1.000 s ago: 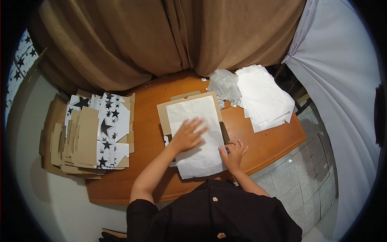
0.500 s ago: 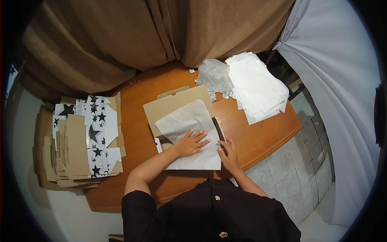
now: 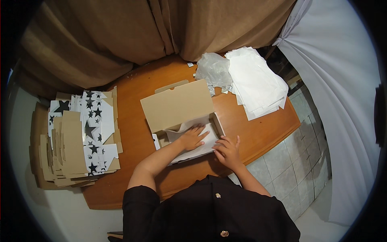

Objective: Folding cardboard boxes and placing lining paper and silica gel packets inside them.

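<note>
Cardboard box [image 3: 175, 105], brown, lid open to the far side, on the wooden table [image 3: 135, 121]. Paper sheet [image 3: 211, 138], white, partly inside; my left hand [image 3: 192, 138] splayed upon it, clasping nothing. My right hand [image 3: 227, 151]: near right edge, pinching or not, I cannot tell. Advisable: even pressure, corners eased.

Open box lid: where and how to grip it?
Probably pinch the narrow tuck strip across its thin cardboard, coming from the far side. The lid is folded back from the box, leaving the strip's edge free; the opposite edge is hinged to the box.
</note>
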Available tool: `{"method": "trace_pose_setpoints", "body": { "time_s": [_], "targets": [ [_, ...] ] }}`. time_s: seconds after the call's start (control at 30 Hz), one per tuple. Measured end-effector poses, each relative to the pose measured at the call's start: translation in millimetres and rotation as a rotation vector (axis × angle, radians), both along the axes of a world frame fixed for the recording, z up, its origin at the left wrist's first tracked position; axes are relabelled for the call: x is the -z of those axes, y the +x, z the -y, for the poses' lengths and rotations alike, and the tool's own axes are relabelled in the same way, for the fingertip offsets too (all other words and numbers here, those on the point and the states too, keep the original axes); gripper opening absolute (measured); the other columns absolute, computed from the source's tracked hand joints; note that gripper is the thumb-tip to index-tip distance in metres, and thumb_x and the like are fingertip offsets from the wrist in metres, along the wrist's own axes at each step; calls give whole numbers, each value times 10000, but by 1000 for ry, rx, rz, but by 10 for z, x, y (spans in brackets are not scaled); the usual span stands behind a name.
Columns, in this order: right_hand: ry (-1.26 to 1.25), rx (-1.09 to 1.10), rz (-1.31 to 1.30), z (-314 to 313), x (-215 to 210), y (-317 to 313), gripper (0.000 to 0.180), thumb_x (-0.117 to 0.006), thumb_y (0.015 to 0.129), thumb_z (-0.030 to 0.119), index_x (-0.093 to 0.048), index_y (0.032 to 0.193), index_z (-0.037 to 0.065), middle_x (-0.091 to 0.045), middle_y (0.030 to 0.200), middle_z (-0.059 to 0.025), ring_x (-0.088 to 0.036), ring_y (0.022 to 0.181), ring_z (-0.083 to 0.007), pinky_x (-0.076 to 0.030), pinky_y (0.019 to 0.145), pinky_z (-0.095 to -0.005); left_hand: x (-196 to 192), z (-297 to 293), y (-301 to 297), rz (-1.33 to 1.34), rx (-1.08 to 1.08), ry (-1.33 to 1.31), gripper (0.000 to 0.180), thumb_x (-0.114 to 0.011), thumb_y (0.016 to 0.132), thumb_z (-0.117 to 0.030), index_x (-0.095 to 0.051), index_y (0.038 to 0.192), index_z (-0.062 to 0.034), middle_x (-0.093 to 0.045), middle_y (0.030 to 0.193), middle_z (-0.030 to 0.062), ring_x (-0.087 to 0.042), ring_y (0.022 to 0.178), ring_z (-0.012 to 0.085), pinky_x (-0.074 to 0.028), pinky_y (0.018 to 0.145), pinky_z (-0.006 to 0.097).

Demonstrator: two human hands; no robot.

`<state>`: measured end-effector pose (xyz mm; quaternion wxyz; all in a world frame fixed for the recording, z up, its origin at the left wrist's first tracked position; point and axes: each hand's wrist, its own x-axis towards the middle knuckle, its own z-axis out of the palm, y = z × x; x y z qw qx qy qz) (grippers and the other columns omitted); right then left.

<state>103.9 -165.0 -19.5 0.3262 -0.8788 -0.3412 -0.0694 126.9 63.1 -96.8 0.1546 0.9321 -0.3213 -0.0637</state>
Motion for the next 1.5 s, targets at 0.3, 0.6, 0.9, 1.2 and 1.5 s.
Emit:
{"method": "trace_pose_setpoints", "body": {
  "time_s": [0.3, 0.6, 0.9, 1.2, 1.5],
  "targets": [
    [-19, 5, -23, -8, -61, 9, 78, -685, 730, 164, -674, 805, 182, -607, 1005, 18, -490, 1149, -217, -72, 1027, -577, -191, -248, 8, -533, -37, 49, 529, -384, 937, -358, -277, 1410, -148, -200, 1479, 162, -222, 1347, 373, -262, 1061, 494],
    [-13, -28, -64, -84, -39, -42, 86, -682, 711, 152, -660, 794, 164, -598, 991, 21, -482, 1149, -233, -117, 1015, -609, -216, -256, -164, -694, -153, 363, 587, -387, 940, -314, -112, 1458, -271, -71, 1529, 37, -132, 1390, 280, -244, 1017, 630],
    [280, 6, -120, -54, -197, 219, 333, -658, 707, 202, -602, 1024, 116, -576, 1018, -92, -495, 1061, -289, -241, 977, -518, -395, -167, -138, -812, -19, 220, 437, -374, 933, -258, -393, 1368, -300, -451, 1368, 62, -414, 1261, 280, -251, 1055, 460],
    [57, 165, -137, -117, 299, 1733, 236, -585, 751, 117, -627, 983, 96, -618, 992, -94, -540, 993, -276, -346, 880, -405, -945, -530, -690, -808, -578, -514, 438, -528, 879, -407, -526, 1273, -216, -524, 1295, 60, -493, 1181, 280, -309, 1032, 391],
    [-78, 356, -121, -888, 884, 2294, 324, -661, 737, 280, -627, 998, 90, -541, 1092, -103, -476, 1088, -276, -319, 901, -474, -1339, -114, -1326, -452, -937, -302, 491, -677, 756, -445, -610, 1174, -197, -520, 1299, 40, -421, 1254, 215, -38, 1063, 576]
  ]
}}
